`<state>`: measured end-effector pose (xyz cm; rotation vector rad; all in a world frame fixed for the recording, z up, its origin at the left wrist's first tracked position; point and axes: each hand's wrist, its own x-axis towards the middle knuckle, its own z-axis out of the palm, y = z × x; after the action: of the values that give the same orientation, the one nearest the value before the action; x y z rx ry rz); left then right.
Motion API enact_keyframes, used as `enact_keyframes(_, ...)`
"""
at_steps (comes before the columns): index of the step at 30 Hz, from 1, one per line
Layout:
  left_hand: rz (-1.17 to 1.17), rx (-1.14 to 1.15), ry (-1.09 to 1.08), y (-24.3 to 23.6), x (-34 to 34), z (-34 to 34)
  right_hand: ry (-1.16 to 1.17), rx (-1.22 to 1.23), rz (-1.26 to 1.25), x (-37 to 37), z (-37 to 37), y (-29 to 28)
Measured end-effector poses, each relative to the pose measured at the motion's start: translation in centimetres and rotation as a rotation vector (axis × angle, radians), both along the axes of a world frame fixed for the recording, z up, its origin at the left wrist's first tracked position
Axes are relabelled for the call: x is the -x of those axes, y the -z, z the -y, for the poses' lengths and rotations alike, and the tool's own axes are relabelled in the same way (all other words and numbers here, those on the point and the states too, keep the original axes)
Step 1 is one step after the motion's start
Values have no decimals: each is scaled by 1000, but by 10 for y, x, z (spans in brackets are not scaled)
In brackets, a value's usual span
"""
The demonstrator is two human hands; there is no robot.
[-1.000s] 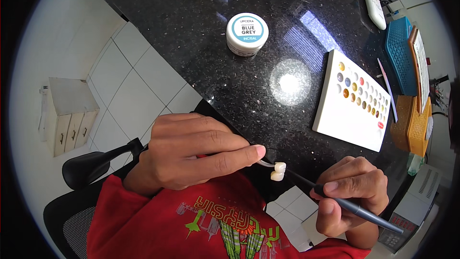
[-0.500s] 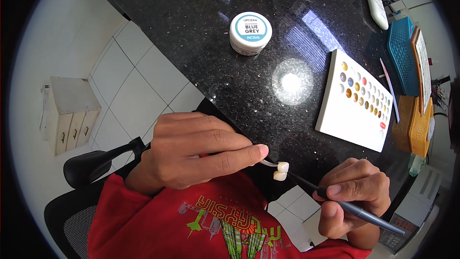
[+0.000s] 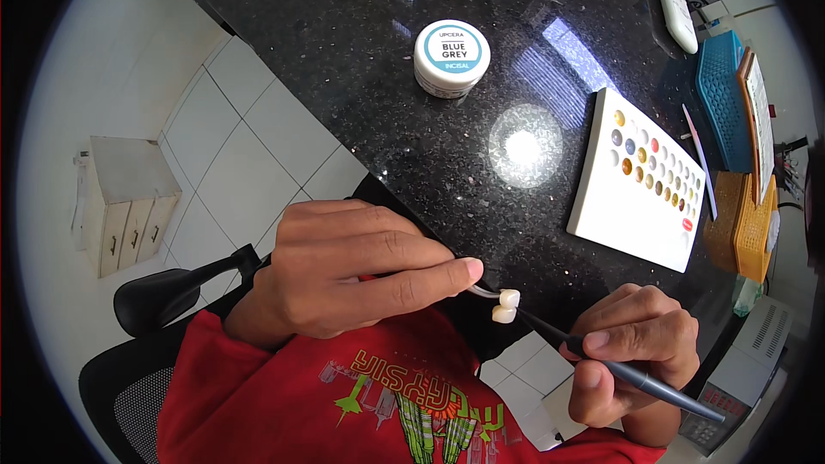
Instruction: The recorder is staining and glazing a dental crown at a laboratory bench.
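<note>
My left hand [image 3: 369,262] is closed around a thin curved metal holder [image 3: 484,291], most of which the fingers hide. At its tip sit two joined cream-white tooth crowns [image 3: 507,305], held above my lap close to the table edge. My right hand [image 3: 640,348] pinches a slim brush [image 3: 657,385] with a dark grey-blue handle. Its dark, narrow tip reaches left to the crowns and seems to touch them; the exact contact is too small to tell.
On the black speckled table [image 3: 344,60] stand a closed white jar [image 3: 452,64] and a white palette [image 3: 623,202] with several coloured wells. A blue basket [image 3: 722,99], a yellow basket [image 3: 741,223] and a grey device [image 3: 743,369] line the right. A chair armrest [image 3: 172,296] is at left.
Almost nothing differs. Both hands keep their grips and the brush tip stays at the crowns; the whole view has shifted very slightly.
</note>
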<state>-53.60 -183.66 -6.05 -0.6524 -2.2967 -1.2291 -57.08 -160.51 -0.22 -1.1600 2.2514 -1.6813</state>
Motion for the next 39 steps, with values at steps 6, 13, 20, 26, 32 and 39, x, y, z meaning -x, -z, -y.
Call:
enact_keyframes(6,-7,0,1,1,-1,1,-99,-49,3,6,1,-5)
enact_keyframes(13,-6,-20,11,0,1,0,-92,-24,-15,8,-2,-5)
enact_keyframes(20,10,-52,12,3,1,0,185,73,-43,0,-11,-1)
enact_keyframes(26,112,-107,21,-2,0,0,355,-19,-90,46,-26,-24)
enact_keyframes(32,148,-71,96,-5,0,4,452,-63,54,73,-24,-27)
enact_keyframes(39,363,-335,66,-11,-9,-2,396,-71,203,82,-18,-19)
